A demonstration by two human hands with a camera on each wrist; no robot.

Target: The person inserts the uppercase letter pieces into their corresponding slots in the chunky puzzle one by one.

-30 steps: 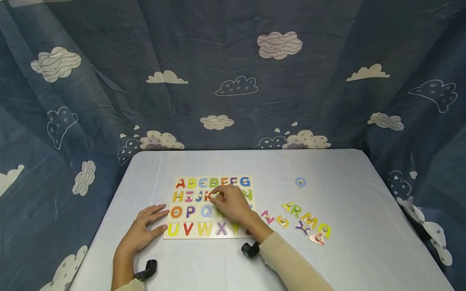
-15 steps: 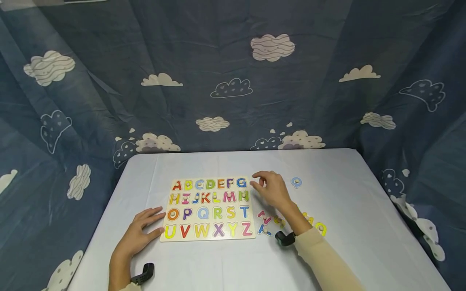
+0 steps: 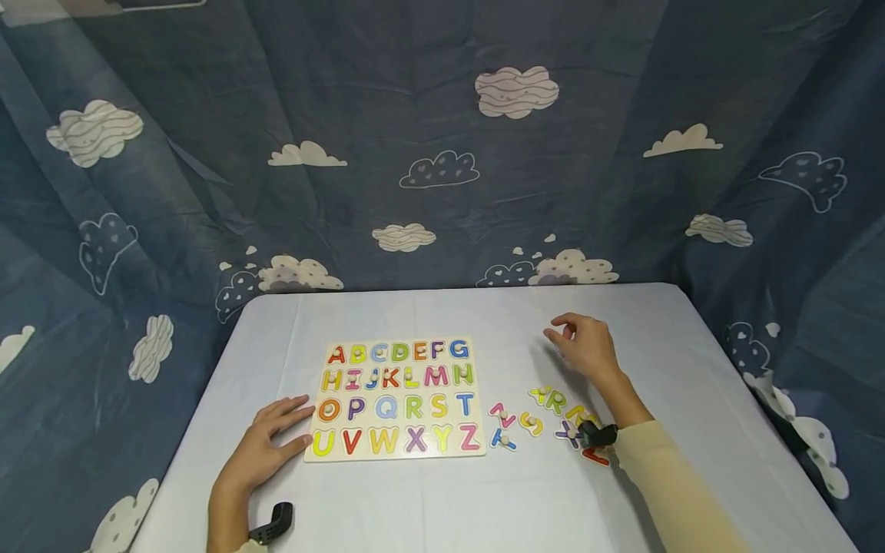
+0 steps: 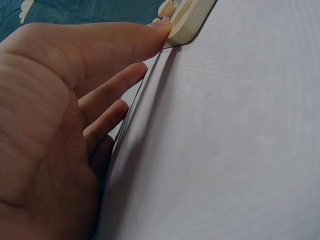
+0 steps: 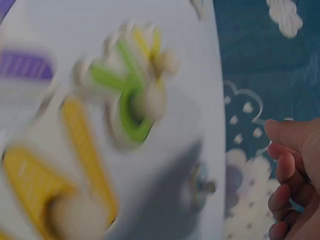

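Observation:
A wooden alphabet board (image 3: pixel 314 453) lies on the table with knobbed letters seated in its upper rows. My left hand (image 3: pixel 266 442) rests at its left edge, fingers extended; in the left wrist view the thumb (image 4: pixel 135 42) touches the board's corner (image 4: pixel 192 22). Above the table to the right, my right hand (image 3: pixel 586 346) hangs with loosely bent fingers and nothing between them. It covers the light-blue letter Q in the head view. The right wrist view shows that blue piece (image 5: pixel 200 175) on the table, beyond a blurred yellow M (image 5: pixel 87 160) and green R (image 5: pixel 132 117).
Between the board and my right forearm lie loose letters: a pink Z (image 3: pixel 502 415), a yellow S (image 3: pixel 531 424), a blue T (image 3: pixel 502 440), a purple X (image 3: pixel 567 435) and several others. A black wrist camera (image 3: pixel 597 435) partly hides some. A dark cloud-print curtain (image 3: pixel 442 230) hangs behind the table.
My right hand has left the red K on the board and moved right, past the board's edge, to over the Q. The left hand keeps its place at the board.

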